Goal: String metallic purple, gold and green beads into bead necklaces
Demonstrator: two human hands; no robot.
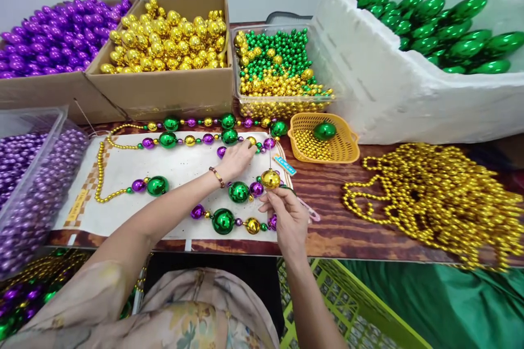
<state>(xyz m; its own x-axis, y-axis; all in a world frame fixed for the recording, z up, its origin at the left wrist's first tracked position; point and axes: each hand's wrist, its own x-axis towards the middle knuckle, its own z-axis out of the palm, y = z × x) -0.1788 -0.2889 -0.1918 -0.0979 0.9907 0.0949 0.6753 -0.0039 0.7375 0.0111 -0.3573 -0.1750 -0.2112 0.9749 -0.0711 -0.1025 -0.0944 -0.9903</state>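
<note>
On the worktop (327, 234), the right hand (290, 221) is pinching something indistinct just under a gold bead (270, 178) on an upright needle (270, 154); beyond, the left hand (236, 159) is bunching its fingers over a strand (199, 139), grip unclear.

This looks like a bead-stringing workshop: my reddish-brown wood-grain table (327, 237) holds part-strung purple, green and gold bead garlands (223, 221), with bulk stock around me, shiny purple beads (69, 38) at ten o'clock, a brown cardboard box of gold beads (159, 87) at eleven, a white foam box of green ovals (409, 98) at two.
</note>
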